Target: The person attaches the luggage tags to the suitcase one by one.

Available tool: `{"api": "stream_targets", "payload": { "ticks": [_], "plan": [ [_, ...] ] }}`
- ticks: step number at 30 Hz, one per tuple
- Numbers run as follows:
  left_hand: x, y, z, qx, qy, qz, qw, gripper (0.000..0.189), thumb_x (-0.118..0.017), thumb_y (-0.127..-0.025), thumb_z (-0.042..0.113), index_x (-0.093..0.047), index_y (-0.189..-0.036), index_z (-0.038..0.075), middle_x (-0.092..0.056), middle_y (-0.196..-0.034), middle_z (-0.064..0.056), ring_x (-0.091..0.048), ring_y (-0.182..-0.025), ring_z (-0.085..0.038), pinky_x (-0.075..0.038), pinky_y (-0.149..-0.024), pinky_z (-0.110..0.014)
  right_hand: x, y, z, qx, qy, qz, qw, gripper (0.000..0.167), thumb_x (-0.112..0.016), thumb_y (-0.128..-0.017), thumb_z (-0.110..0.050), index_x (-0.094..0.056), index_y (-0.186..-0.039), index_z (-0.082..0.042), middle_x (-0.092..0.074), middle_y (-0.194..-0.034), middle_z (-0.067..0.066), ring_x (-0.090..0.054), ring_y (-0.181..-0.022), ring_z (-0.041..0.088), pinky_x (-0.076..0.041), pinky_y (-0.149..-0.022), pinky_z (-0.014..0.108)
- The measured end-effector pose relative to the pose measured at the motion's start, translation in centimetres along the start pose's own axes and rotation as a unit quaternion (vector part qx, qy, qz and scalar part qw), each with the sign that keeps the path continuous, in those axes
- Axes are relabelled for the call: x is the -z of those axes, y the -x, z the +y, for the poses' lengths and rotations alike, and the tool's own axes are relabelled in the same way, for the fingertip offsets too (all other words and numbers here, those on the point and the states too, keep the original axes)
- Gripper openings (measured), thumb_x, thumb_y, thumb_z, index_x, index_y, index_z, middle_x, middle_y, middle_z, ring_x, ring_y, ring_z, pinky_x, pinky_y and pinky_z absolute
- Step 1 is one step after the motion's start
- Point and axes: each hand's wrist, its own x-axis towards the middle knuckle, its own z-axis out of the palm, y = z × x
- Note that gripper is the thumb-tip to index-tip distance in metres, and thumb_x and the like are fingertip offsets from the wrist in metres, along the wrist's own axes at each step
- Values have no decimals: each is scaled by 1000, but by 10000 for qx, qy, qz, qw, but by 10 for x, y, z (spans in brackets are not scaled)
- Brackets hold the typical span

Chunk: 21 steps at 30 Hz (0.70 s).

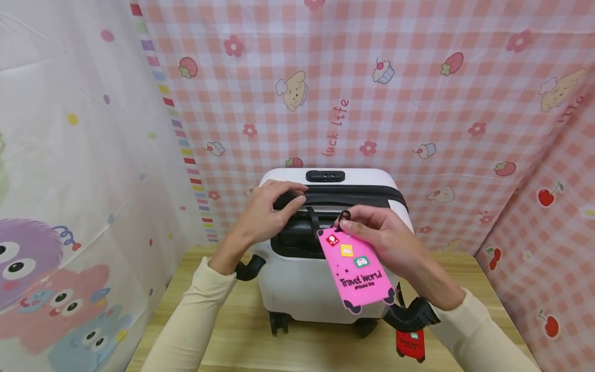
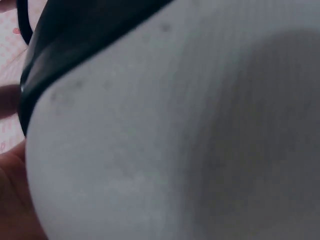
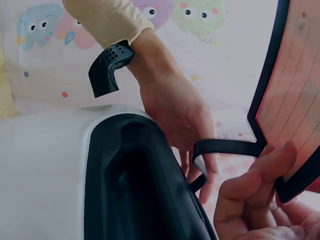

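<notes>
A pink luggage tag (image 1: 355, 271) hangs at a tilt in front of a white suitcase (image 1: 302, 289). My right hand (image 1: 392, 237) pinches the tag near its top, beside the end of its black strap (image 3: 227, 146). The strap loops at the suitcase's black top handle (image 1: 344, 198). My left hand (image 1: 269, 212) is at the handle's left part, thumb and fingers apart, close to the strap. From the right wrist, the tag's black-rimmed lined back shows, and the left fingers hang loosely behind the loop. The left wrist view is mostly filled by the suitcase shell (image 2: 125, 140).
A red luggage tag (image 1: 410, 343) lies on the wooden table (image 1: 223, 341), right of the suitcase. The suitcase stands on black wheels (image 1: 279, 323), with a combination lock (image 1: 325, 176) on its top. Patterned curtains (image 1: 395, 113) enclose the table at the back and sides.
</notes>
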Motion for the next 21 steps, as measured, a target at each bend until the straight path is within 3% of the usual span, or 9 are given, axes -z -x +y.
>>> {"api": "stream_targets", "payload": {
  "ticks": [9, 17, 21],
  "plan": [
    [2, -3, 1, 159, -414, -608, 9972, 49, -67, -88, 51, -63, -130, 26, -63, -121, 1, -46, -122, -21, -25, -105, -50, -6, -13, -3, -296, -23, 118, 9995, 21, -58, -101, -21, -63, -107, -1, -69, -86, 8, -70, -66, 18, -58, -61, 30],
    [-1, -6, -1, 118, -543, -765, 9955, 47, -69, -87, 51, -64, -127, 26, -63, -117, 2, -45, -116, -20, -24, -100, -50, -9, -19, -2, -324, 44, 272, 9991, 22, -57, -102, -22, -62, -107, -1, -67, -83, 7, -67, -63, 14, -56, -58, 27],
    [0, -8, -1, 193, -475, -824, 9953, 42, -69, -88, 47, -66, -125, 25, -63, -114, 1, -43, -114, -20, -22, -99, -51, -11, -21, -1, -229, 352, 314, 9986, 22, -58, -101, -23, -63, -108, -3, -65, -87, 9, -65, -67, 16, -55, -61, 27]
  ]
}}
